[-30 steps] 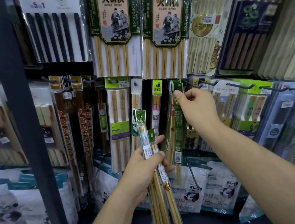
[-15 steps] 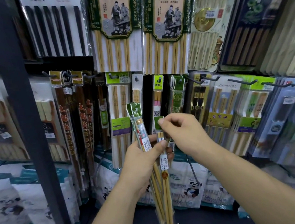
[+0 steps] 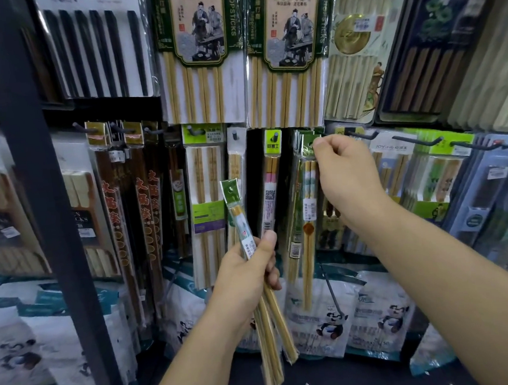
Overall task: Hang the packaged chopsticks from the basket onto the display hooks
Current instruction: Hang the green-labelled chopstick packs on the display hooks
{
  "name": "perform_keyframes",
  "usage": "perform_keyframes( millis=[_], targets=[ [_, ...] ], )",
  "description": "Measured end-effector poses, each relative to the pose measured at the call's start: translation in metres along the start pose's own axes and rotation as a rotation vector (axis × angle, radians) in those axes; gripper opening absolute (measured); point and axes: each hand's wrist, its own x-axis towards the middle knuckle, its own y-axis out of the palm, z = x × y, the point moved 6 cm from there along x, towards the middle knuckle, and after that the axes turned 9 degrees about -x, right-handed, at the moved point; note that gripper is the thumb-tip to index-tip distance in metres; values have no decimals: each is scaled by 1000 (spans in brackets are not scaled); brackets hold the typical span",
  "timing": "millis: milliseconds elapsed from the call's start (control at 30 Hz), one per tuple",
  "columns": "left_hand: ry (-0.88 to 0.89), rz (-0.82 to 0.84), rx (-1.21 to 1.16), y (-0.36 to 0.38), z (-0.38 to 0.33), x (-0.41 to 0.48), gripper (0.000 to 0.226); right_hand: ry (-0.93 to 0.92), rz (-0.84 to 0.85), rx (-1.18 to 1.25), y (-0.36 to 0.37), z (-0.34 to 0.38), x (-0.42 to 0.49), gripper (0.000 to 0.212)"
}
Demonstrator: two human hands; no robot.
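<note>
Your right hand (image 3: 347, 174) had lifted one pack (image 3: 307, 188) from your left up to the hooks (image 3: 362, 135).
Its fingers pinched the header (image 3: 309, 145); your left hand (image 3: 244, 272) gripped the remaining packs (image 3: 238, 211); seating unconfirmed.

Bare forearms (image 3: 435, 269) — left hand (image 3: 247, 272) and right hand (image 3: 349, 178) bare too

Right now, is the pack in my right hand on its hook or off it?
Cannot tell: the right hand pinches the pack by its header at hook height, hiding the hook.
</note>
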Motion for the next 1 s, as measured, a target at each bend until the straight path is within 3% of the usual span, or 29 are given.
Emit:
perform_keyframes(
  millis=[600, 900, 1000],
  targets=[
    [16, 6, 28, -1, 1, -2, 23, -32, -68, -50, -4, 1, 13, 49],
    [13, 17, 44, -2, 3, -2, 21, -101, -81, -215, -4, 4, 13, 50],
    [12, 12, 30, -1, 0, -4, 31, -113, -69, -261, -4, 1, 10, 50]
  ],
)
